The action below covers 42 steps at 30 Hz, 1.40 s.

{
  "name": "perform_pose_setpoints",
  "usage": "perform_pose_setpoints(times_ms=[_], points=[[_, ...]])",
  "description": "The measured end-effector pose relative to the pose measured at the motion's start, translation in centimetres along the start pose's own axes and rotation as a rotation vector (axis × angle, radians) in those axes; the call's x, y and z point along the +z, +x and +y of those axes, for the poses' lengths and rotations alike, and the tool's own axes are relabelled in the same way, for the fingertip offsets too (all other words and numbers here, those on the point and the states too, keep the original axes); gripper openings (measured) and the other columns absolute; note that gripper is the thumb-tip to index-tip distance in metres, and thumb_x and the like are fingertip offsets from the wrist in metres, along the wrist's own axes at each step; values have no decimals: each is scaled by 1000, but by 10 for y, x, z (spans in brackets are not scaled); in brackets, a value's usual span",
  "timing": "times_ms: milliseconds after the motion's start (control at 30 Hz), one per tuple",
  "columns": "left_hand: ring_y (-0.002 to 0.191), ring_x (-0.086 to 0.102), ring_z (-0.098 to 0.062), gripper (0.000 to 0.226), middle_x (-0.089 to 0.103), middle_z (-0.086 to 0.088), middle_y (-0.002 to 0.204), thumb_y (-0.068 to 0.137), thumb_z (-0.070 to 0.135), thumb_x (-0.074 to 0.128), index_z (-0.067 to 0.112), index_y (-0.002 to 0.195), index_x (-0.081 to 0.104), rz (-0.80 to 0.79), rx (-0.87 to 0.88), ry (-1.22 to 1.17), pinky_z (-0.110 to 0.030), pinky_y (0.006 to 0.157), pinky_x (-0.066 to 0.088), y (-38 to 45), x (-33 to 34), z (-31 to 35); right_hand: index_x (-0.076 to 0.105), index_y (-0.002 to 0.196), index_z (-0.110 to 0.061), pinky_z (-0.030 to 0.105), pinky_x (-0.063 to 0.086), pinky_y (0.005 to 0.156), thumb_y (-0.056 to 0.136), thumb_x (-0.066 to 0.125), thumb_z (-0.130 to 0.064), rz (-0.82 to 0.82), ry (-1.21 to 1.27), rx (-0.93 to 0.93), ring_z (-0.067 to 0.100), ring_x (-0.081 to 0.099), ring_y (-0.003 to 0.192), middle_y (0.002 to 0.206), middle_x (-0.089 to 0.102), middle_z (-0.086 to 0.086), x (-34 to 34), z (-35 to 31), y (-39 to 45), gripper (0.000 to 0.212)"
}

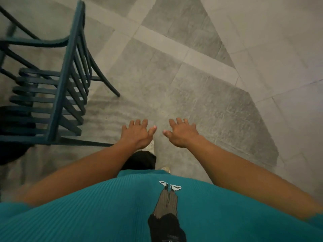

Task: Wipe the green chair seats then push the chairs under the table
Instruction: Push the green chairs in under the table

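A grey tiled floor carries a green slatted chair, somewhat blurred, at left.

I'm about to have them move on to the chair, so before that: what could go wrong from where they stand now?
1. Both hands, left hand and right hand, are empty and no cloth is in view, so wiping cannot start yet.
2. The green chair sits off to the person's left, out of hand; its rear leg splays toward their path and could catch a foot.
3. No table shows here, so the push direction is unclear.
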<state>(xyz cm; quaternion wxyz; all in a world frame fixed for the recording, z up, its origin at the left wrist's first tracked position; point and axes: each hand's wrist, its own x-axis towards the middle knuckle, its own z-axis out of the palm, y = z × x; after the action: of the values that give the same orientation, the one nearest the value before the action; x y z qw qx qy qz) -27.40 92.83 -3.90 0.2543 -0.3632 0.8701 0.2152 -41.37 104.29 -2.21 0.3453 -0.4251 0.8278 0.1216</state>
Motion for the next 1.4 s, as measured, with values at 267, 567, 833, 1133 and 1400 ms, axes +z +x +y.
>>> perform_pose_setpoints(times_ms=[267,567,833,1133,1400], points=[[141,18,-34,74,23,-12,155,91,65,13,20,149,19,22,-362,-260,-58,109,16,79,-31,-42,19,148,-22,61,16,108,91,27,-62,-14,-344,-328,37,16,141,155,21,12,-97,-47,131,70],[144,15,-32,71,22,-12,157,93,60,17,19,150,17,324,-694,-372,-53,114,12,89,-96,-86,30,142,-21,56,26,107,92,33,-57,138,-529,-809,34,30,136,149,33,10,-196,-177,202,61],[112,52,-28,64,55,-12,128,80,43,59,14,135,44,1119,-744,-231,-41,92,38,65,-171,-101,41,136,-14,47,34,101,78,54,-44,606,-361,-1487,31,49,115,130,50,13,-261,-254,233,66],[143,16,-32,85,29,-9,153,70,63,64,33,144,34,219,-1303,-559,-63,111,8,51,-153,-164,17,143,-22,63,24,107,67,66,-50,214,-939,-1369,38,33,130,144,31,15,-296,-320,310,94],[73,53,-22,41,59,3,79,79,63,50,38,105,68,223,-1343,-555,-33,64,37,59,-154,-155,62,113,-29,29,41,59,78,59,-31,-102,-992,-1451,9,47,62,71,51,-9,-293,-329,322,36]])
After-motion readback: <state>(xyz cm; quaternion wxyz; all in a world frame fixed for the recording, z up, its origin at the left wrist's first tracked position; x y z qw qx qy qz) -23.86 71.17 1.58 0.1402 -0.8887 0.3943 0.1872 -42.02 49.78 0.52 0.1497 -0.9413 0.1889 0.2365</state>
